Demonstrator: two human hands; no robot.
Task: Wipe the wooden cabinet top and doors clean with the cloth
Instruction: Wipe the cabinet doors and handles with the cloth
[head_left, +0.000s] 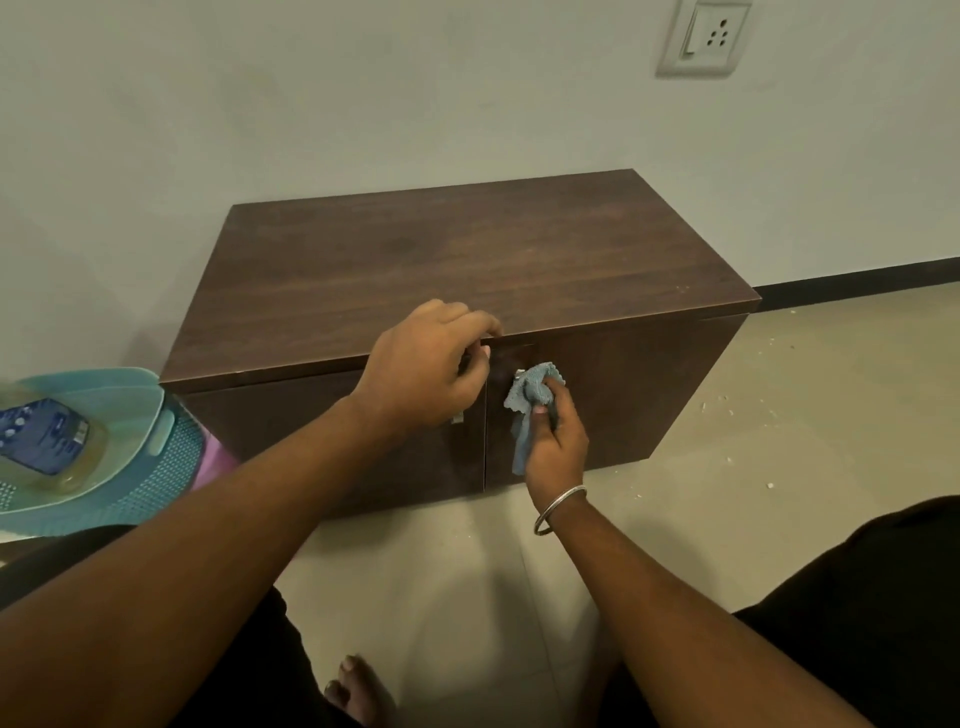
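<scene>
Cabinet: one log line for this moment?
right hand holds cloth at right door | left hand grips left door top edge

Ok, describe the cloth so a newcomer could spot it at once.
Find the dark wooden cabinet against the wall. At the top of its right door, the right hand grips the cloth: small, crumpled and light blue, the only fabric against the brown wood.

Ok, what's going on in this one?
A person crouches before a low dark-brown wooden cabinet set against a wall. The right hand grips a crumpled light-blue cloth and holds it against the upper part of the right door, near the seam. The left hand is curled at the top edge of the left door. A teal plastic basket holding a bottle sits left of the cabinet.
</scene>
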